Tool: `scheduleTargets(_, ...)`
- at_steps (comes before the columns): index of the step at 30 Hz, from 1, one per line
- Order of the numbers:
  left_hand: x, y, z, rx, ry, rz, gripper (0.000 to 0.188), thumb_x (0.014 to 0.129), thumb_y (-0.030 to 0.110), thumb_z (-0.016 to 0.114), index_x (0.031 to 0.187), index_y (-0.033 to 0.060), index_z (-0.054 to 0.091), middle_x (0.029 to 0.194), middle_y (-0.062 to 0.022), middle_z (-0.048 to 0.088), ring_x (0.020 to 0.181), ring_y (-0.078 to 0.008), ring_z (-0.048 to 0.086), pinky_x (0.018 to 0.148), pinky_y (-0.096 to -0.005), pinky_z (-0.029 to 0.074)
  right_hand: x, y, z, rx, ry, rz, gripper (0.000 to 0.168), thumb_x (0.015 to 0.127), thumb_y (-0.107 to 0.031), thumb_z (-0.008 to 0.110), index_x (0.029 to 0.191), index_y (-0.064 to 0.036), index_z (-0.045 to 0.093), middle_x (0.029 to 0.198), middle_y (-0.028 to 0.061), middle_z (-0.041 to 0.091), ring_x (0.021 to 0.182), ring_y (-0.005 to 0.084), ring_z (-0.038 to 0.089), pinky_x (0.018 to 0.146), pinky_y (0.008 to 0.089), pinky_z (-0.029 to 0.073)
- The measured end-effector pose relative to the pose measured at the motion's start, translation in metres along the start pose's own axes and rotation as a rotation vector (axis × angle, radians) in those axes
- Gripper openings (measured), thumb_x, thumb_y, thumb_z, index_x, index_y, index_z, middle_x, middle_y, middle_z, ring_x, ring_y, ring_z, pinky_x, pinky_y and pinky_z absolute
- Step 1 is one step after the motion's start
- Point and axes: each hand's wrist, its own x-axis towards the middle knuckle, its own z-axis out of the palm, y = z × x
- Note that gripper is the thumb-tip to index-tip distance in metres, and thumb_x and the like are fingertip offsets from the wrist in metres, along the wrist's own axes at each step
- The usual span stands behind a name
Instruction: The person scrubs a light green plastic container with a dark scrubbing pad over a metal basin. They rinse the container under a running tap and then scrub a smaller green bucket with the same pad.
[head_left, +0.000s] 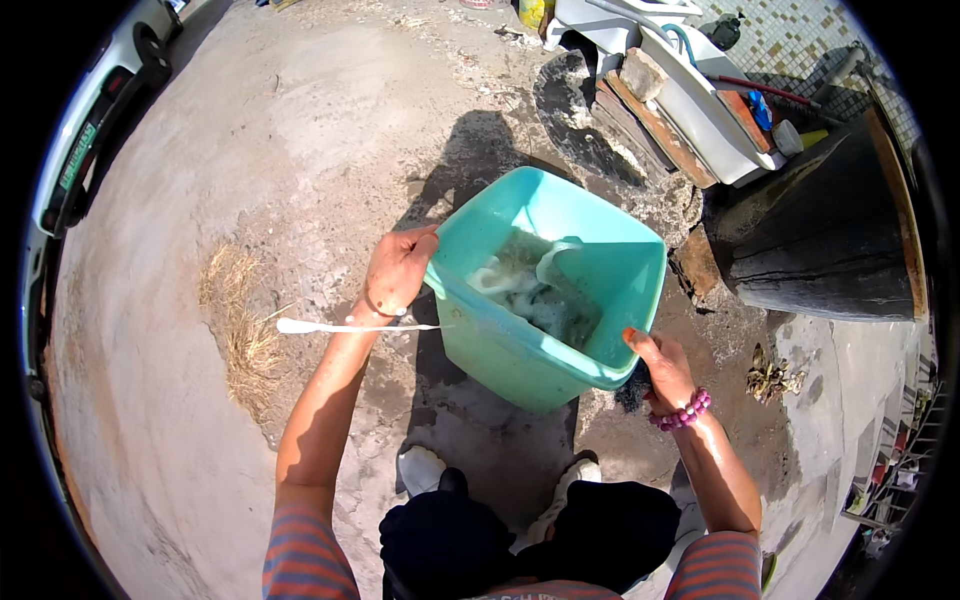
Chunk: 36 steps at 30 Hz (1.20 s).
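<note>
A turquoise plastic tub (517, 360) is held tilted in front of me, above the ground. Cloudy, sudsy water (551, 292) lies in it, with a pale thing partly under the foam that I cannot name. My left hand (397, 274) grips the rim at the tub's left corner. On the right, my right hand (664, 371) holds the near right corner, its thumb on the rim; its fingers are partly hidden. A purple bead bracelet (680, 412) circles that wrist. A white streak (337, 327), perhaps liquid or a cord, crosses my left forearm.
Dry straw (244, 330) lies on the concrete at left. At upper right are a white trough (701, 112), wooden boards (660, 127), a stone (643, 73) and a large dark container (832, 232). Dry leaves (772, 375) lie at right. A parked vehicle (97, 120) stands at far left.
</note>
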Motion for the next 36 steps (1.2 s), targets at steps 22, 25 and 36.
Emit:
scheduleTargets(22,0.120,0.105,0.177,0.566,-0.492,-0.006,0.039,0.082,0.030,0.049,0.067,-0.0042,0.061,0.055,-0.0160,0.052,0.057,-0.0250,0.058,0.061,-0.0372,0.044,-0.056,0.075,-0.063,0.910,-0.082,0.312,0.048,0.091,-0.050,0.055,0.113,-0.007,0.056,0.089,0.0054,0.067,0.056,0.0094,0.060,0.039,0.0200,0.041)
scheduleTargets(25,0.132,0.112,0.222,0.652,-0.398,0.095,0.037,0.083,0.031,0.049,0.075,-0.0014,0.066,0.067,-0.0196,0.060,0.072,-0.0308,0.065,0.068,-0.0395,0.048,-0.046,0.079,-0.072,1.078,0.054,0.316,0.049,0.089,-0.050,0.058,0.116,-0.008,0.055,0.093,0.0056,0.067,0.059,0.0102,0.060,0.041,0.0215,0.042)
scheduleTargets(36,0.179,0.102,0.338,0.274,-0.655,-0.085,0.053,0.090,0.047,0.052,0.112,0.0000,0.061,0.082,-0.0068,0.064,0.077,-0.0206,0.061,0.074,-0.0342,0.046,0.017,0.123,-0.160,1.646,0.165,0.202,0.025,0.084,-0.048,0.066,0.089,-0.023,0.065,0.063,-0.0030,0.056,0.035,0.0085,0.035,0.034,0.0215,0.022)
